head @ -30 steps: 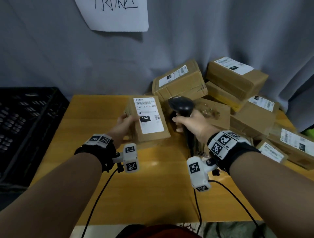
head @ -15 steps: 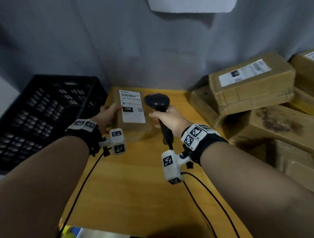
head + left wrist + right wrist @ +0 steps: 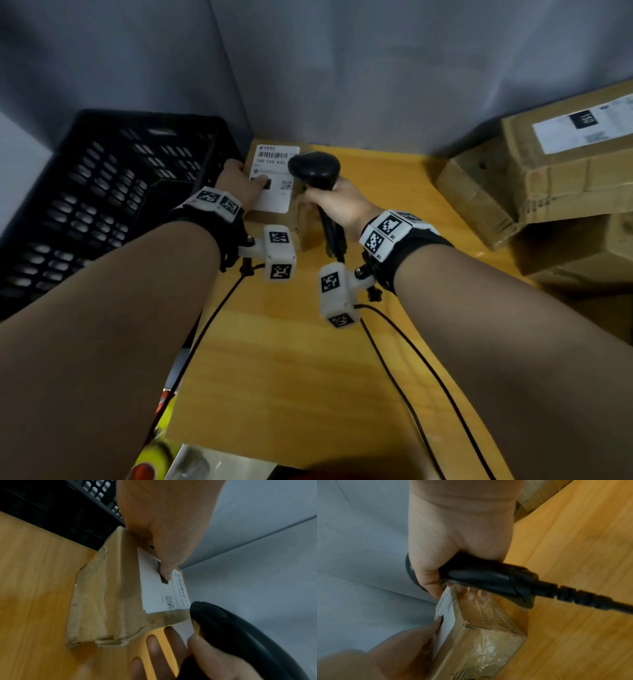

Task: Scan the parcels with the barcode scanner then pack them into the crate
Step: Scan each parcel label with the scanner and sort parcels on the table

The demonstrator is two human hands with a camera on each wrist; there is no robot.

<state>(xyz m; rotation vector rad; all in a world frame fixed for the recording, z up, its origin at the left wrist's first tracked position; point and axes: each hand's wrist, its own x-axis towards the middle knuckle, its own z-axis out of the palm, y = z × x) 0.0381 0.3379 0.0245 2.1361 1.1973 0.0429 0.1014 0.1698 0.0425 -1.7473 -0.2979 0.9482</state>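
A small brown parcel (image 3: 274, 209) with a white barcode label stands on the wooden table (image 3: 291, 359), right beside the black crate (image 3: 102, 192). My left hand (image 3: 245, 178) grips the parcel from its left side, and the thumb (image 3: 165, 573) presses on the label. My right hand (image 3: 337, 205) grips the handle of the black barcode scanner (image 3: 313, 169). The scanner head hangs just over the label's right edge. In the right wrist view the scanner handle (image 3: 488, 577) crosses above the parcel (image 3: 488, 635). The crate's inside looks bare where I can see it.
More brown parcels (image 3: 565, 178) are stacked at the table's right. A grey curtain hangs close behind the table. The scanner's cable (image 3: 590, 601) and the wrist cameras' cables (image 3: 394, 342) trail back over the table towards me.
Both hands have carried the parcel and the scanner left, up to the crate. My left thumb now lies on the label, and the scanner head is closer to it.
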